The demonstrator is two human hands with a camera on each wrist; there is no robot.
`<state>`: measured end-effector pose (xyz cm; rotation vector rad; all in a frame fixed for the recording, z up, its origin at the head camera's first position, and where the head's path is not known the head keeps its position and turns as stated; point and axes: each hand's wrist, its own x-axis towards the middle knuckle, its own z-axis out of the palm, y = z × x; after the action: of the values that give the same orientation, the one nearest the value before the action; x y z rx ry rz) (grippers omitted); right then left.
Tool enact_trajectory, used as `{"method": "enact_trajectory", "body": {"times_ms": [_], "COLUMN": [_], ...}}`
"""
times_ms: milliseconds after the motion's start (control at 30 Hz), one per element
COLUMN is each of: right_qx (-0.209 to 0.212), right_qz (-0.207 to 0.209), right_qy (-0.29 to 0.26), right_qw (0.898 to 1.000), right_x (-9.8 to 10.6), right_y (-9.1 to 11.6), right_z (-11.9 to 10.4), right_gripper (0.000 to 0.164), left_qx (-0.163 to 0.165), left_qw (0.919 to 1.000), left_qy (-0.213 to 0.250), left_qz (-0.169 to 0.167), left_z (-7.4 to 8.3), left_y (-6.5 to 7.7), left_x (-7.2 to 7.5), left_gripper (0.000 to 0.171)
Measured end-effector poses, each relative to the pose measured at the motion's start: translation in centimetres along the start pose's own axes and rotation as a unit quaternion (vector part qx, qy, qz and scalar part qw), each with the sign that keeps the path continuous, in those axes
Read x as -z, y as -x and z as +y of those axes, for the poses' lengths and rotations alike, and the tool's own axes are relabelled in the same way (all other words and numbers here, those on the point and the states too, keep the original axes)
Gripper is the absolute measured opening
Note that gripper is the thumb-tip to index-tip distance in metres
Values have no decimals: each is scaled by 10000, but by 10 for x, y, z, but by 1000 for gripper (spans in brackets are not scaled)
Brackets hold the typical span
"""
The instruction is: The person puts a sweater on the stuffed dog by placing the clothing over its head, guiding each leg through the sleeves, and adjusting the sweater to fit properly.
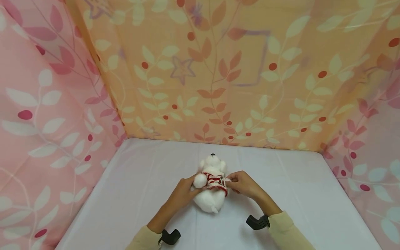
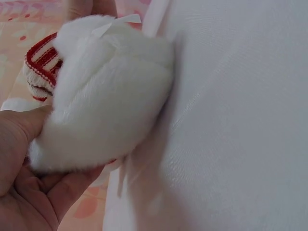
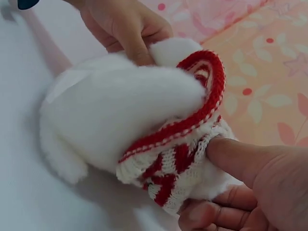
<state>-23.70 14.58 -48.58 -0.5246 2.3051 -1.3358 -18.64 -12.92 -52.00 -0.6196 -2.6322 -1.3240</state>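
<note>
A white plush bear (image 1: 208, 202) with a black nose lies belly-down or seated low on the white table, its head toward the far side. It wears a red-and-white knitted sweater (image 1: 215, 181). My left hand (image 1: 183, 191) holds the bear's left side in the head view; in the left wrist view, thumb and fingers (image 2: 67, 192) wrap its white fur (image 2: 110, 91). On the other side my right hand (image 1: 245, 184) pinches the sweater's sleeve area. The right wrist view shows the thumb (image 3: 231, 156) pressing the knit (image 3: 168, 178) over white fur, with the red hem standing away from the body.
The white-covered table (image 1: 143, 173) stretches around the bear. Leaf-patterned curtains rise on three sides: orange at the back (image 1: 212, 86), pink on the left (image 1: 47, 139) and right (image 1: 372, 166). Black wrist-worn devices (image 1: 257, 222) sit at both cuffs.
</note>
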Motion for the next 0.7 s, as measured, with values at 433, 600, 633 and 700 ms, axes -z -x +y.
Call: {"method": "enact_trajectory", "body": {"times_ms": [433, 600, 633, 700], "right_qx": [-284, -299, -305, -362], "right_qz": [-334, 61, 128, 249], "right_qy": [-1109, -926, -889, -851], "right_qw": [9929, 9952, 9955, 9954], "right_x": [1, -7, -8, -10], "right_y": [7, 6, 6, 5], "right_z": [10, 10, 10, 9], "right_gripper": [31, 23, 21, 20], "left_qx": [66, -43, -76, -156], "left_qw": [9998, 9983, 9975, 9958], "left_qy": [-57, -521, -635, -848], "left_qz": [-170, -271, -292, -306], "left_z": [4, 9, 10, 12], "left_y": [1, -1, -2, -2], "left_x": [3, 0, -1, -2], "left_gripper": [63, 57, 58, 59]}}
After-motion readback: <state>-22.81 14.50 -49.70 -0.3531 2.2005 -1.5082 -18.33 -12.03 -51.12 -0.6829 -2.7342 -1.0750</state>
